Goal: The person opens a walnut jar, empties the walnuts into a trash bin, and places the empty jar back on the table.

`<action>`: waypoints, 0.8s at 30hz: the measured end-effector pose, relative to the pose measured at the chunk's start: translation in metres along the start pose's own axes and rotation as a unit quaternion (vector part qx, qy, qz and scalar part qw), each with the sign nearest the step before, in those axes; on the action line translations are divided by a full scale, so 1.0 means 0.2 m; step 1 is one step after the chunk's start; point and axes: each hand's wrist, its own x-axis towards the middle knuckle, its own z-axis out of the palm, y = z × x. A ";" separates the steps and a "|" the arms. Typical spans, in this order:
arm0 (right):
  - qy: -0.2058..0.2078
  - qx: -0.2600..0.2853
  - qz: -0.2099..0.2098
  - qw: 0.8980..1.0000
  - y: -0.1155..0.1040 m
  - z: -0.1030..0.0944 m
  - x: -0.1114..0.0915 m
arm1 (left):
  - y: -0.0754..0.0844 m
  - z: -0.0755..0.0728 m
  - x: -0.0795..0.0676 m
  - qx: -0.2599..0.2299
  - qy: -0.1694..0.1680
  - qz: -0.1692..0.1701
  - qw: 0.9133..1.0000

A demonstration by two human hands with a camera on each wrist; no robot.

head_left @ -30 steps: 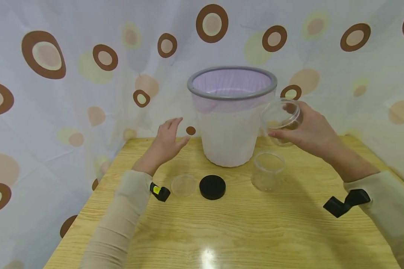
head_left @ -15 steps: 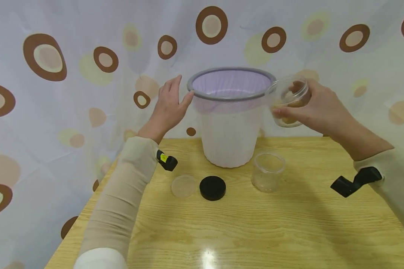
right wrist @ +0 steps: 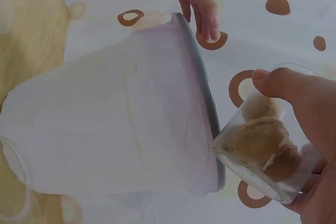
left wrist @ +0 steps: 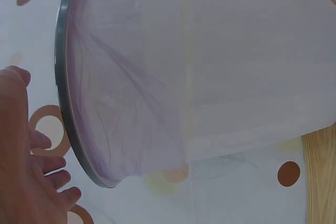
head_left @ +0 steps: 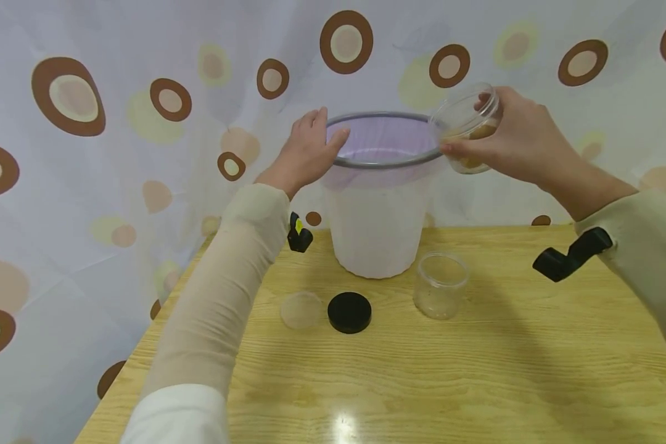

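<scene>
My right hand [head_left: 524, 135] grips a clear plastic jar [right wrist: 249, 174] between thumb and fingers. The jar is lidless and tilted, level with the right side of the bin's rim. Inside it lie several brown, rounded, papery-looking lumps [right wrist: 260, 140], whose kind I cannot tell. A white trash bin [head_left: 377, 222] with a grey rim ring and a purple liner bag [head_left: 385, 137] stands upright at the back of the table. At the rim's left side is my left hand [head_left: 306, 153], fingers relaxed and thumb apart; in the left wrist view its fingertips are close beside the ring.
A second clear jar [head_left: 441, 296], without a lid, stands in front of the bin to the right. A black round lid [head_left: 349, 312] and a thin translucent disc [head_left: 302, 309] lie on the wooden table [head_left: 399, 382]. A patterned curtain [head_left: 116, 203] hangs behind.
My right hand has raised the jar from beside the bin to rim height. My left hand has risen and moved right, reaching the rim's left side.
</scene>
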 end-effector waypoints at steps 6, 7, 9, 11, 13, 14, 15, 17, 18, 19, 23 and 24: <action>-0.004 -0.006 -0.030 1.000 -0.06 0.01 0.09 | 0.06 0.01 0.07 0.011 -0.038 -0.015 0.999; -0.003 -0.011 -0.040 0.999 -0.07 0.02 0.11 | 0.06 0.01 0.08 0.009 -0.045 -0.021 0.999; -0.003 -0.026 -0.060 0.998 -0.09 0.02 0.14 | 0.07 0.00 0.09 0.001 -0.064 -0.035 0.997; 0.000 -0.049 -0.079 0.996 -0.11 0.03 0.17 | 0.07 0.01 0.10 -0.006 -0.078 -0.044 0.996; -0.001 -0.070 -0.092 0.993 -0.13 0.03 0.20 | 0.07 0.02 0.11 0.000 -0.081 -0.046 0.996; -0.003 -0.080 -0.095 0.992 -0.13 0.04 0.22 | 0.07 0.02 0.11 0.009 -0.081 -0.047 0.996; -0.004 -0.090 -0.098 0.991 -0.14 0.04 0.23 | 0.07 0.03 0.11 0.018 -0.081 -0.049 0.995; -0.009 -0.111 -0.099 0.989 -0.15 0.05 0.24 | 0.07 0.04 0.11 0.036 -0.082 -0.053 0.995; -0.012 -0.120 -0.096 0.988 -0.15 0.05 0.25 | 0.07 0.04 0.12 0.043 -0.083 -0.056 0.994; -0.015 -0.131 -0.095 0.987 -0.15 0.06 0.26 | 0.07 0.04 0.12 0.048 -0.088 -0.062 0.993; -0.023 -0.178 -0.112 0.977 -0.15 0.07 0.28 | 0.08 0.05 0.13 0.056 -0.103 -0.073 0.990; -0.024 -0.192 -0.121 0.974 -0.14 0.08 0.28 | 0.08 0.05 0.13 0.058 -0.105 -0.073 0.990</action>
